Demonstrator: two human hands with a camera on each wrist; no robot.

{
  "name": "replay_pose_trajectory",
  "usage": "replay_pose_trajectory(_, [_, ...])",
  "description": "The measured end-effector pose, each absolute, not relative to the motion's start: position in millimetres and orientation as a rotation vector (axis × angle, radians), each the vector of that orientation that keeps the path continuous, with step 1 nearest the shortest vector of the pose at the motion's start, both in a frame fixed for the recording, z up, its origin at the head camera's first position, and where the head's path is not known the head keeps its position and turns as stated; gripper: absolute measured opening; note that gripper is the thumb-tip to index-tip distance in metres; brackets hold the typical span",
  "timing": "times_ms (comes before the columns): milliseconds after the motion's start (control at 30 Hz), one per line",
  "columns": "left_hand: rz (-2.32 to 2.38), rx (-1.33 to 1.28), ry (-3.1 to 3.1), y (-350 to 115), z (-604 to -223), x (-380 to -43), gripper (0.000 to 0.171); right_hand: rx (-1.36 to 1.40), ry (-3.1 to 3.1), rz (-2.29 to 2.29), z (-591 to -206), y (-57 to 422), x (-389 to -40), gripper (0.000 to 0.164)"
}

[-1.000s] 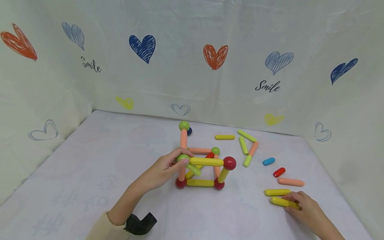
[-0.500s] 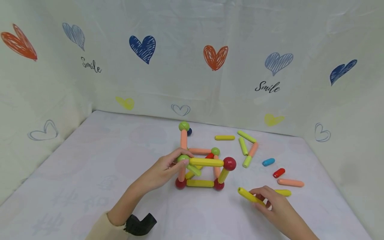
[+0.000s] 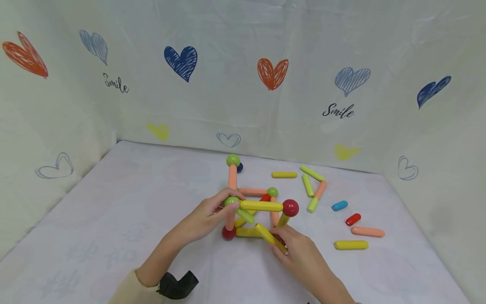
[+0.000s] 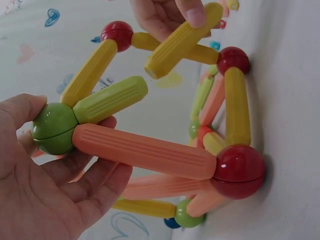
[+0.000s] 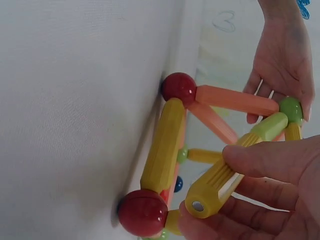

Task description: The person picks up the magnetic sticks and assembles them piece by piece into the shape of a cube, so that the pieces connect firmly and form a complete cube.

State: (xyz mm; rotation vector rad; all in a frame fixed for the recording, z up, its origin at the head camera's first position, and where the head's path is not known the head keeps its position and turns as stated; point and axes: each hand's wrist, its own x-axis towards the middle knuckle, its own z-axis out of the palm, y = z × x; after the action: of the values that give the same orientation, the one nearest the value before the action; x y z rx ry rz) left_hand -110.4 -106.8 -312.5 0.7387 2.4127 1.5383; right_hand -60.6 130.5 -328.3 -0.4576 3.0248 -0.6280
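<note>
A frame of coloured magnetic rods and balls stands mid-table. My left hand grips the green ball at its upper near-left corner. From that ball a yellow rod runs to a red ball, a short light-green rod sticks out, and an orange rod goes down to a lower red ball. My right hand pinches a loose yellow rod between thumb and fingers, in front of the frame's lower right corner. That corner's red ball is mostly hidden in the head view.
To the right lie a yellow rod, an orange rod, a short red piece and a short blue piece. Behind them are several green and orange rods and another yellow rod. A dark blue ball sits behind the frame.
My right hand has lifted one yellow rod from the pair on the right and carried it left to the frame. My left hand keeps its grip on the green ball.
</note>
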Motion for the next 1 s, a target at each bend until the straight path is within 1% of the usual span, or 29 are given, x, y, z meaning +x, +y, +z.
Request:
replay_pose_trajectory(367, [1.533, 0.735, 2.420, -105.9, -313.3, -111.0, 0.023, -0.381, 3.075, -0.603, -331.1, 119.8, -66.5, 0.028])
replay_pose_trajectory(700, [1.547, 0.745, 2.413, -106.7, -312.5, -110.6, 0.022, -0.397, 3.179, -0.547, -326.0, 119.2, -58.7, 0.029])
replay_pose_trajectory(1000, [1.547, 0.740, 2.415, -106.9, -312.5, -109.8, 0.022, -0.452, 3.262, -0.548, -327.7, 115.9, -56.3, 0.025])
